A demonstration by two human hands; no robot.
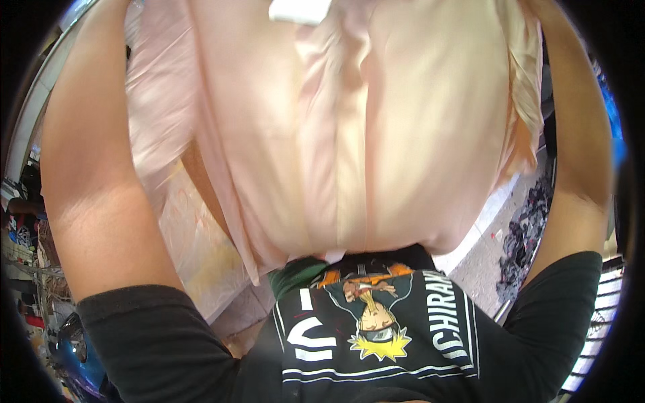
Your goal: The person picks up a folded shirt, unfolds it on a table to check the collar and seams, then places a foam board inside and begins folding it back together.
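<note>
A pale pink, satiny blouse (430, 127) hangs spread out in front of me and fills most of the upper head view. Folds run down its middle, and a white tag or paper (300, 9) shows at the top edge. Its loose side panels, perhaps sleeves, drape near my arms and look slightly blurred. Both my arms are raised, one on each side of the cloth. My left hand and my right hand lie beyond the top of the picture, so their grip on the blouse is hidden. The lower hem hangs just above my lap.
Below left, a clear plastic sheet or bag (201, 248) lies beside the cloth. Dark fabric scraps (527, 232) are heaped on the floor at right. A green item (295, 274) shows by my lap. Mixed clutter and a shiny blue object (80, 356) line the left edge.
</note>
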